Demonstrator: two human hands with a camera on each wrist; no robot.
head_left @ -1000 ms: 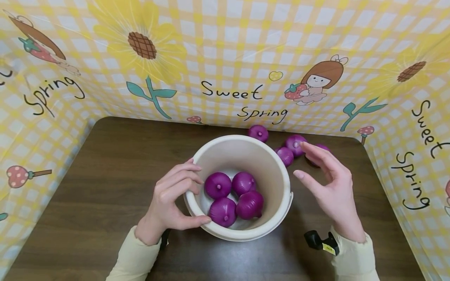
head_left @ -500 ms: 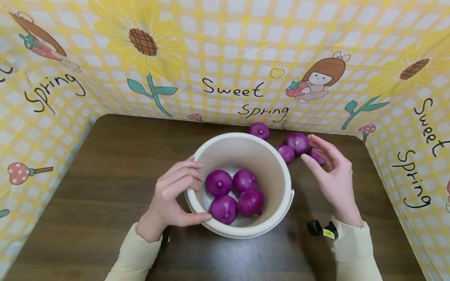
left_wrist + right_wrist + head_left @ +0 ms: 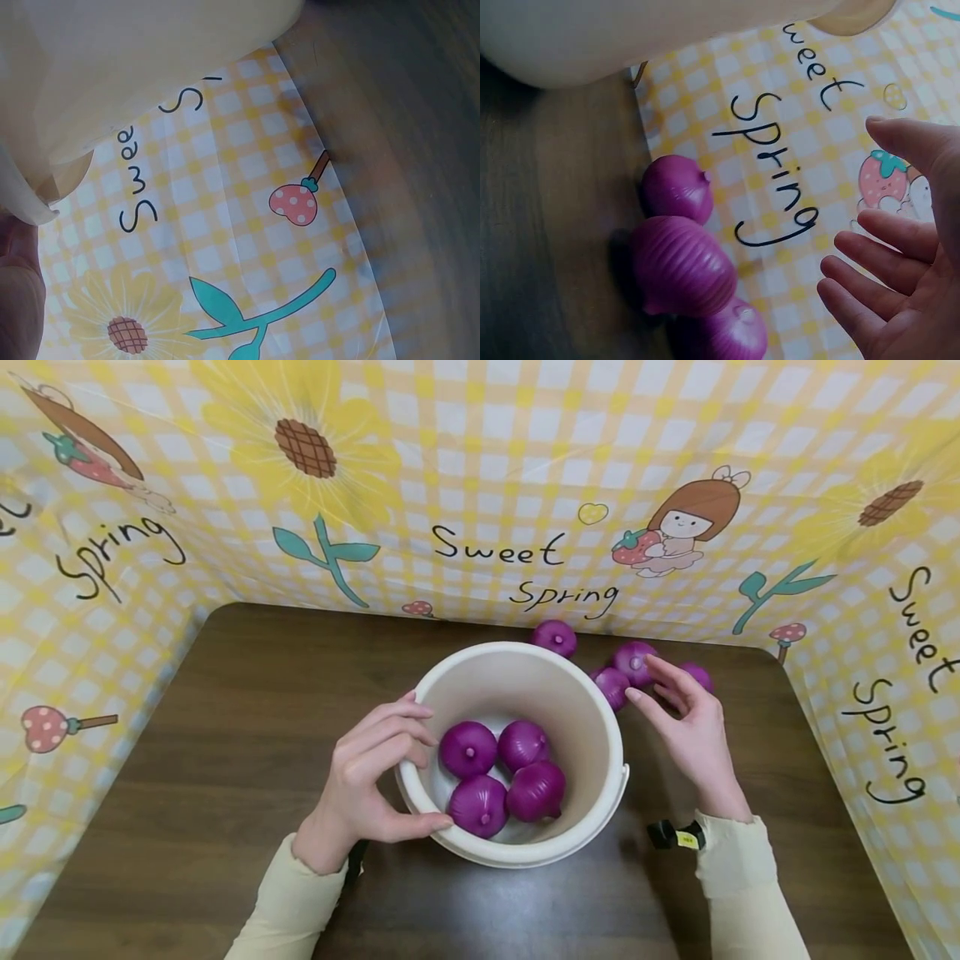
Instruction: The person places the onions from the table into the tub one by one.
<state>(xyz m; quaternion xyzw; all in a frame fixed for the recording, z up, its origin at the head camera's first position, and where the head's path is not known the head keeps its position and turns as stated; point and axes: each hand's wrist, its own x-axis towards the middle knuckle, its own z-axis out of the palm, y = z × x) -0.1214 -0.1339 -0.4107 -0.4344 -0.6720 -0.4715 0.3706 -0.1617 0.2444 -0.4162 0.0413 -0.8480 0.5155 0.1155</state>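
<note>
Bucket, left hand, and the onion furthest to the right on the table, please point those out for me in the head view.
Bucket (image 3: 517, 853): head view, on its near rim.
Left hand (image 3: 362, 783): head view, on the back of the hand.
Rightmost onion (image 3: 699, 677): head view, on its visible skin.

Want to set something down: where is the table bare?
Widest bare patch: the table between the bucket, left sleeve and left cloth. Smaller: in front of the bucket between the sleeves; and between right sleeve and right cloth. Crowded: behind and right of the bucket, with four purple onions and the right grip.
</note>
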